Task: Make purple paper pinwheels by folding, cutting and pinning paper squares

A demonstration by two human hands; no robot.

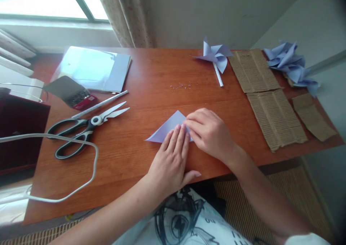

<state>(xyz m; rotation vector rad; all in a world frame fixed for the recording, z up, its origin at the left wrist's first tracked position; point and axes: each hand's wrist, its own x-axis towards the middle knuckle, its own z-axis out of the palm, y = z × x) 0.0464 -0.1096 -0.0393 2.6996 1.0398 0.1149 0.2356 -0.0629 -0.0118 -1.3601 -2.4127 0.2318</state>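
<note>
A sheet of pale purple paper point(170, 125), folded to a triangle, lies on the wooden table near its front edge. Flat on the lower middle of this paper rests my left hand point(174, 151), fingers stretched out and thumb apart. My right hand point(209, 133) is at the paper's right side, its thumb and fingers pinched together on the edge. Part of the right corner is hidden beneath the fingers. To the left lie open scissors point(96, 121) with dark handles, and a white paper stick point(100, 105) just behind them.
A purple paper pinwheel point(216, 55) on a white stick lies at the back. Cardboard pieces point(275, 117) and more folded pinwheels point(292, 64) are at right. Tiny bits point(181, 86) lie mid-table. A small open box point(77, 95), a plastic-covered pad point(119, 71) and a white cable point(94, 165) are left.
</note>
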